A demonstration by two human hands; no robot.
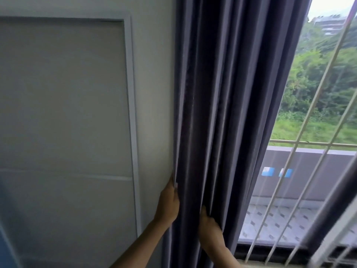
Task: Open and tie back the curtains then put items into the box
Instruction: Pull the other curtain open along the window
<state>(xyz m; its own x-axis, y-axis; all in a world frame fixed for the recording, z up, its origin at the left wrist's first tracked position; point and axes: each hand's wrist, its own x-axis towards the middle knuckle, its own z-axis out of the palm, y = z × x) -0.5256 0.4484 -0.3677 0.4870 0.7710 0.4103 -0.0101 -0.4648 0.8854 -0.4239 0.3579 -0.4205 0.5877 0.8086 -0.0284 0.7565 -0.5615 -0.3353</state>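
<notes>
A dark grey pleated curtain (222, 105) hangs gathered in folds between the wall and the window. My left hand (169, 202) holds the curtain's left edge against the wall, thumb and fingers pinching the hem. Lower and to the right, my right hand (209, 227) grips a fold of the same curtain, its fingers tucked into the pleats and partly hidden. No tie-back and no box is in view.
A pale wall with a framed panel (63, 105) fills the left. On the right the uncovered window (313, 132) has white metal bars, with a balcony ledge and green trees beyond. The window sill runs along the bottom right.
</notes>
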